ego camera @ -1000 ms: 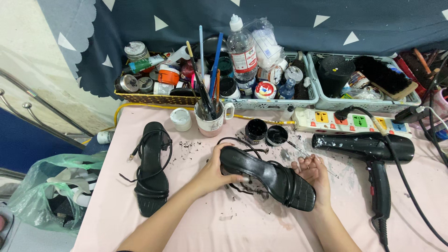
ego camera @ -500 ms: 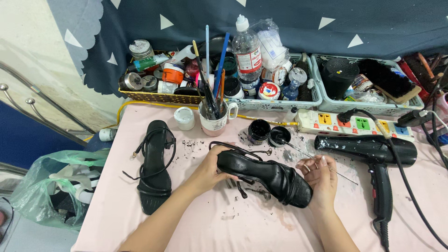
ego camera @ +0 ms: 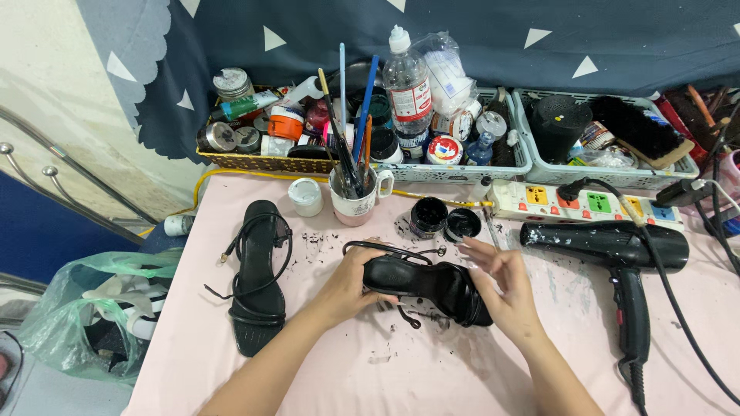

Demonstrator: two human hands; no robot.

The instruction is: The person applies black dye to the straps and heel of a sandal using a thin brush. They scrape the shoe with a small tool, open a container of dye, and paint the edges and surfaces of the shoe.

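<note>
A black strappy sandal [ego camera: 420, 283] lies on its side in the middle of the pink table [ego camera: 432, 377]. My left hand [ego camera: 351, 281] grips its heel end. My right hand [ego camera: 501, 289] is at its toe end, fingers spread and curled over the front of the sole. A thin black strap loops up from the sandal toward the far side. The matching black sandal [ego camera: 257, 273] lies flat to the left, sole down, untouched. Black flakes are scattered on the table around both sandals.
A mug of brushes [ego camera: 353, 196], a small white jar [ego camera: 306, 196] and an open black paint pot [ego camera: 428, 217] with its lid stand behind the sandal. A black hair dryer [ego camera: 617, 250] and power strip [ego camera: 590, 202] lie right. Baskets [ego camera: 432, 171] of bottles and jars line the back. A plastic bag [ego camera: 77, 308] hangs left.
The sandal has been turned and drawn nearer to me. My right hand has risen from lying palm-up on the table to curl over the sandal's toe end.
</note>
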